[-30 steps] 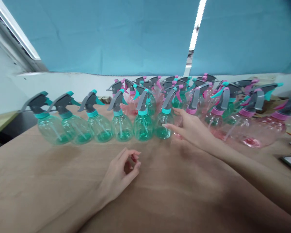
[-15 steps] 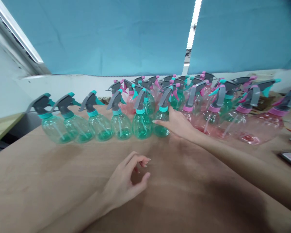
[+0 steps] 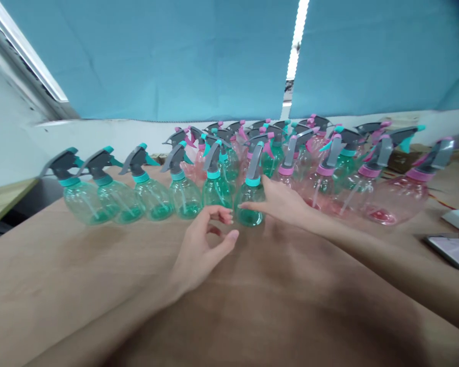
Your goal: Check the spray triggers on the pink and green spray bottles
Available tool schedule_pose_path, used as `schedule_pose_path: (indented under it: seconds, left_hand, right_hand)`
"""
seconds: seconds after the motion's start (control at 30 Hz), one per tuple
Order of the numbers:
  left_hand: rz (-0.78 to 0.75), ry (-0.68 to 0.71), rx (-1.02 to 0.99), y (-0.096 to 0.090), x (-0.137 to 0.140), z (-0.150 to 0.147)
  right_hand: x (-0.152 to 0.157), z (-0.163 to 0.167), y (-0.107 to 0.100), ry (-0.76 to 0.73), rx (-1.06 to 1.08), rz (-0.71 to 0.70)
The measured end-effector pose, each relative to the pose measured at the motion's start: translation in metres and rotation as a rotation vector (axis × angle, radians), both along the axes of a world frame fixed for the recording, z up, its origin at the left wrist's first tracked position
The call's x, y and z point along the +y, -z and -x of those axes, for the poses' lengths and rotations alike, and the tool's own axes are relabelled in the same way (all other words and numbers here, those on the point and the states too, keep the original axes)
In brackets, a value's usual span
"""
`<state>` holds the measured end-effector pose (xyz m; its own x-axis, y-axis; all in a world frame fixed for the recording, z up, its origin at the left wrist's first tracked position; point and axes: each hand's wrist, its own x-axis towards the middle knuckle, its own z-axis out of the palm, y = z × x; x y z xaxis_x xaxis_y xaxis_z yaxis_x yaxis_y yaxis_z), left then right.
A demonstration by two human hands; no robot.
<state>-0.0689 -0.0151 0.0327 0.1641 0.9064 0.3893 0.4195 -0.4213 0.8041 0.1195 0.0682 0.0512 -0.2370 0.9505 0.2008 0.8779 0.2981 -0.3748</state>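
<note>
My right hand (image 3: 281, 203) is wrapped round the right side of a green spray bottle (image 3: 249, 216) with a turquoise collar and grey trigger head. The bottle stands upright, a little in front of its neighbours; the fingers behind it are hidden. Just left of it, my left hand (image 3: 208, 237) is open with curved fingers and thumb apart, nothing between them. Beyond that hand stands another green spray bottle (image 3: 217, 193). A row of green spray bottles (image 3: 153, 199) runs to the left, and pink-collared spray bottles (image 3: 400, 199) run to the right.
More pink and green spray bottles (image 3: 277, 158) crowd behind the front row. All stand on a wooden table (image 3: 80, 275). A flat tablet-like object (image 3: 453, 252) lies at the right edge. A blue curtain (image 3: 176, 61) hangs behind, and a pale wooden surface (image 3: 7, 204) is at far left.
My right hand has drawn the green spray bottle slightly towards me, out of the row. My left hand has moved forward and up close to it, still open.
</note>
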Motion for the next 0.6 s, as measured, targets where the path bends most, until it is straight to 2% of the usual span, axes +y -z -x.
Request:
schedule_pose_path:
  seconds: [0.13, 0.3, 0.4, 0.6]
  left_hand:
    - [-0.045, -0.044, -0.026, -0.001, 0.016, -0.013]
    - [0.023, 0.018, -0.01, -0.012, 0.023, -0.04]
    - [0.054, 0.073, -0.043, -0.02, 0.021, -0.057]
    - [-0.036, 0.181, -0.086, -0.029, 0.013, -0.075]
  right_hand:
    - [-0.024, -0.008, -0.002, -0.066, 0.016, 0.024]
    - [-0.058, -0.019, 0.0, -0.149, 0.06, 0.057]
    - [-0.075, -0.025, 0.007, -0.133, 0.039, -0.018]
    - [-0.097, -0.036, 0.026, -0.205, 0.047, -0.197]
